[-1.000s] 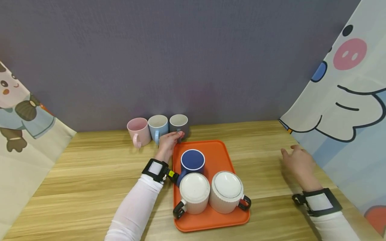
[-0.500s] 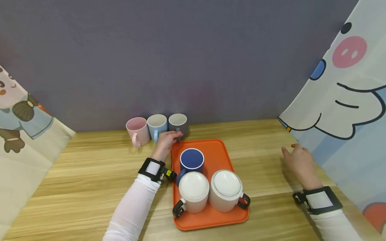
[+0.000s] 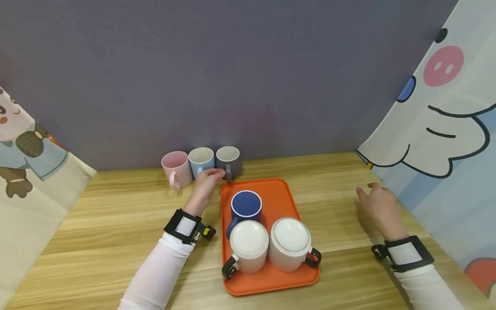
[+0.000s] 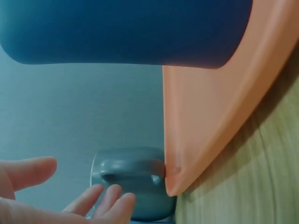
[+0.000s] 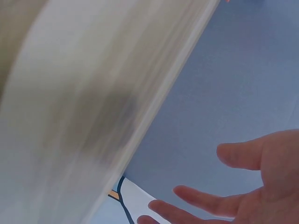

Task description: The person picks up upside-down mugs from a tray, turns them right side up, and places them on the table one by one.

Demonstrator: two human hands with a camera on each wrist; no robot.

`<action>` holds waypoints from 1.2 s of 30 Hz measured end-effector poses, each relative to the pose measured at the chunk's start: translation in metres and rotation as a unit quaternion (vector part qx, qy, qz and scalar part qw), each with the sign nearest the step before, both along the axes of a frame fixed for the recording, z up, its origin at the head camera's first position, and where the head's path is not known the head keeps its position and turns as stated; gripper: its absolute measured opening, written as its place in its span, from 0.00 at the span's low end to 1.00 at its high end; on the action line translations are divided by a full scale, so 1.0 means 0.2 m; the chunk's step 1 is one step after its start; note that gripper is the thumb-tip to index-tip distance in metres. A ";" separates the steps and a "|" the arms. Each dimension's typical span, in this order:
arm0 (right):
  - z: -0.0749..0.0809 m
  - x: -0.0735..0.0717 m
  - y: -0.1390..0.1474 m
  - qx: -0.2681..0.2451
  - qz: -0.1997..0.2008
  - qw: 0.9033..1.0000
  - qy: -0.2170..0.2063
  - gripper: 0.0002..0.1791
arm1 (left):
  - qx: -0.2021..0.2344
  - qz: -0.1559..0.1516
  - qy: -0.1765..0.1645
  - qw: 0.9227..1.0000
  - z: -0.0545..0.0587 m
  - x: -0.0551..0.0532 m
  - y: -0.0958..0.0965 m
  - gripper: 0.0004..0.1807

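Far left: printed curtain (image 3: 27, 181) beside the wooden tabletop (image 3: 97, 228). At the back, by the dark wall (image 3: 232, 86), a row of upright mugs: pink mug (image 3: 180, 170), then light-blue mug (image 3: 208, 162), partly behind the left hand (image 3: 204, 186). That hand grips nothing; thumb and fingers apart, tips just beside the handle of the gray mug (image 3: 235, 166). Contact: cannot tell. Gray mug ends the row, near the orange tray (image 3: 275, 189)'s far left corner. On the tray: navy mug (image 3: 246, 204), upright; nearer the person, two pale mugs, bases up: left one (image 3: 249, 247), right one (image 3: 288, 243). Right hand (image 3: 380, 209) well clear of the tray, nothing held, thumb and fingers apart.
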State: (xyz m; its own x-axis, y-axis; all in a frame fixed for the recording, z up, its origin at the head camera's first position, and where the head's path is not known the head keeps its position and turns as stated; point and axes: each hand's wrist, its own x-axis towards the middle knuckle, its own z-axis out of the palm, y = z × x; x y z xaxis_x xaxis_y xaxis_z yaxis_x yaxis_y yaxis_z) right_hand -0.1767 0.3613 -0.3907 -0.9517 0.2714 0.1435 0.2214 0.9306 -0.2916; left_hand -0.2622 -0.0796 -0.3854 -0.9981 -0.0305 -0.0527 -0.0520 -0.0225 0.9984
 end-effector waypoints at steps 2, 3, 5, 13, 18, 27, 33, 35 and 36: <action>0.00 -0.01 0.00 0.002 0.004 1.000 0.004 0.38 | 0.003 -0.008 0.005 1.000 0.00 0.01 -0.01 0.18; 0.00 -0.01 0.00 0.002 0.005 1.000 0.007 0.37 | 0.005 -0.012 0.006 1.000 0.00 0.01 -0.01 0.18; 0.00 -0.01 -0.02 0.006 0.008 1.000 0.013 0.36 | 0.003 -0.020 0.011 1.000 0.00 0.03 -0.02 0.18; -0.01 -0.04 -0.08 -0.006 0.011 1.000 0.013 0.36 | -0.009 -0.057 0.026 0.998 -0.01 0.07 -0.05 0.17; -0.01 -0.06 -0.10 -0.001 0.017 1.000 0.025 0.34 | -0.023 -0.071 0.028 0.997 -0.01 0.09 -0.06 0.17; -0.01 -0.08 -0.13 -0.008 0.018 1.000 0.012 0.34 | -0.066 -0.128 0.037 0.989 -0.02 0.15 -0.12 0.16; -0.02 -0.09 -0.16 -0.011 0.029 0.999 0.028 0.33 | -0.082 -0.179 0.034 0.980 -0.03 0.16 -0.15 0.14; -0.02 -0.09 -0.17 -0.012 0.032 0.999 0.033 0.32 | -0.094 -0.191 0.034 0.976 -0.02 0.17 -0.16 0.14; -0.02 -0.09 -0.18 -0.012 0.033 0.999 0.034 0.32 | -0.100 -0.197 0.033 0.975 -0.01 0.17 -0.16 0.14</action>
